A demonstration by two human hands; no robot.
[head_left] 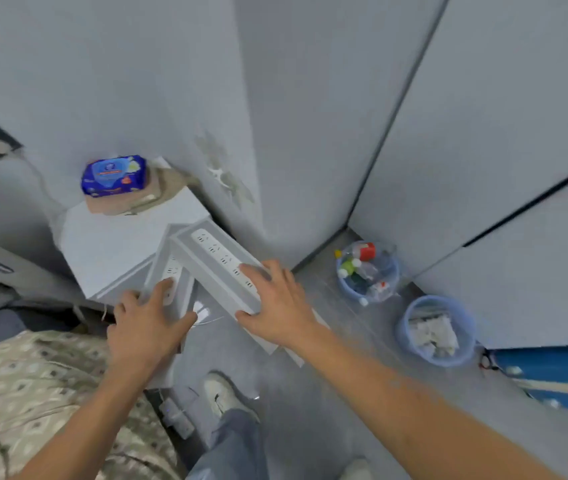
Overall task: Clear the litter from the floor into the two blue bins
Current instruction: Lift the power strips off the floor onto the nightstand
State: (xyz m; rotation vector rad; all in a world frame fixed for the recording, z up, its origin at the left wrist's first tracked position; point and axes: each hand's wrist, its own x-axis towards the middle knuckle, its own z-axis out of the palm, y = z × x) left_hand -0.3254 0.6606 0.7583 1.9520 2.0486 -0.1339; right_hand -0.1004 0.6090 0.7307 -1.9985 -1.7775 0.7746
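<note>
Both bins look loaded already: bottles in the far blue bin (367, 271), paper scraps in the near blue bin (435, 330). My left hand (147, 327) and right hand (277, 303) are spread flat on boxed power strips (221, 263), gripping nothing. Next I'd probably scan the floor (310, 410) for leftover litter.

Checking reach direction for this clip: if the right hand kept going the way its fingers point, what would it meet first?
The right hand already rests on a white power strip box; further up-left along it probably comes the white cabinet top, though depth is unclear.
</note>
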